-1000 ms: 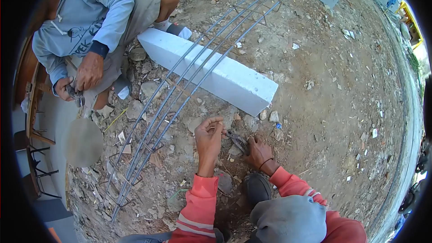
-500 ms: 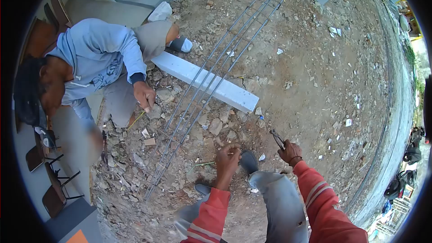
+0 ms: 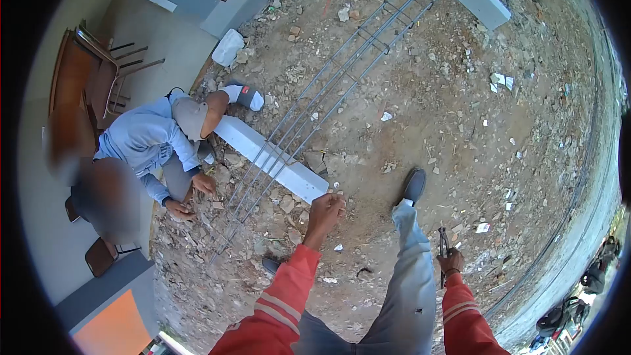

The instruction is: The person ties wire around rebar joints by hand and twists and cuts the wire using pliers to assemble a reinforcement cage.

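Since the earlier frames, the steel pincers (image 3: 444, 240) have been carried out to the right, well apart from the left hand (image 3: 327, 215), beside which they were held a second ago; one dark shoe (image 3: 414, 185) has been set farther forward, and the co-worker's body (image 3: 148, 135) has been bent lower. The pincers are gripped in the right hand (image 3: 451, 261), its fingers wrapped around the handles and the tool's head pointed forward over the rubble-strewn ground (image 3: 394, 141); how far its jaws are parted is too small to be told. The left hand is held out in front with its fingers curled, but whether they are closed fully, or whether anything is pinched in them, cannot be told. In view it is seen just beside the end of a pale beam (image 3: 307, 184). Across that beam a long steel-rod cage (image 3: 358, 59) is laid, its far end reaching over a second pale beam (image 3: 483, 0). The cage's lower end is rested near the ground on the left, and close to it the co-worker's two hands (image 3: 204, 184) are held low. By the right edge, dark bags (image 3: 595, 279) are seen.
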A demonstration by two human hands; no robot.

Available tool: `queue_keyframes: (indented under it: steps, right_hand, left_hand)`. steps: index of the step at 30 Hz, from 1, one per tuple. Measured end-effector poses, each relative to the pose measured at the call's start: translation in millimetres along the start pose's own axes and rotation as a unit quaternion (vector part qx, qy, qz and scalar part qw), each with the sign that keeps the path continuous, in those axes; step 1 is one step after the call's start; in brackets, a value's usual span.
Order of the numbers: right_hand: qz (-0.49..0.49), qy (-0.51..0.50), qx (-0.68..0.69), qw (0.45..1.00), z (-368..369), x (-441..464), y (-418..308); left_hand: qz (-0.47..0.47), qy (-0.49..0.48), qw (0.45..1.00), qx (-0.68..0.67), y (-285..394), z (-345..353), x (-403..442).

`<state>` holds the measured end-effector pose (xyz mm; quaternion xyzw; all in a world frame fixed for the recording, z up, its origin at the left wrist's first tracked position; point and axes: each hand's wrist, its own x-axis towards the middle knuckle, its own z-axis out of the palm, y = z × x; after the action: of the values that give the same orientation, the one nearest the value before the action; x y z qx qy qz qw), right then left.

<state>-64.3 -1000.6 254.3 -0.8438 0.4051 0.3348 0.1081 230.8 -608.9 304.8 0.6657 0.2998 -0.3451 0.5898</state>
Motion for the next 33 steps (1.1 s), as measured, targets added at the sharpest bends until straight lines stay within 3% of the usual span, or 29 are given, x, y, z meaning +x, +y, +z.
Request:
queue_keyframes:
  steps: [1,3,5,12,16,19,24,28,30,33]
  right_hand:
    - [-0.008,-0.015,0.002,1.000,-14,25,-3]
    - [-0.052,-0.012,-0.002,0.999,-42,66,-14]
    - [-0.100,-0.001,-0.018,0.995,-82,101,-45]
    - [-0.203,-0.017,-0.079,0.976,-182,198,-182]
    - [-0.302,-0.016,-0.122,0.945,-197,253,-240]
    - [-0.321,-0.009,-0.130,0.938,-207,278,-289]
    - [-0.359,0.012,-0.182,0.915,-185,341,-340]
    - [-0.395,0.002,-0.209,0.894,-171,389,-378]
    - [-0.394,-0.019,-0.229,0.890,-161,414,-392]
    - [-0.402,-0.019,-0.246,0.882,-148,447,-404]
  left_hand:
    - [0.003,-0.004,0.999,-0.036,3,17,22]
    - [0.042,0.026,0.999,0.021,28,57,50]
    - [0.087,0.070,0.983,0.145,44,86,77]
    - [0.128,0.187,0.965,0.134,139,116,120]
    - [0.176,0.224,0.952,0.108,135,103,193]
    - [0.234,0.244,0.929,0.146,133,99,239]
    - [0.324,0.348,0.844,0.247,136,109,293]
    - [0.246,0.354,0.873,0.227,136,114,318]
    - [0.237,0.285,0.921,0.121,146,116,317]
    - [0.196,0.293,0.924,0.146,147,113,323]
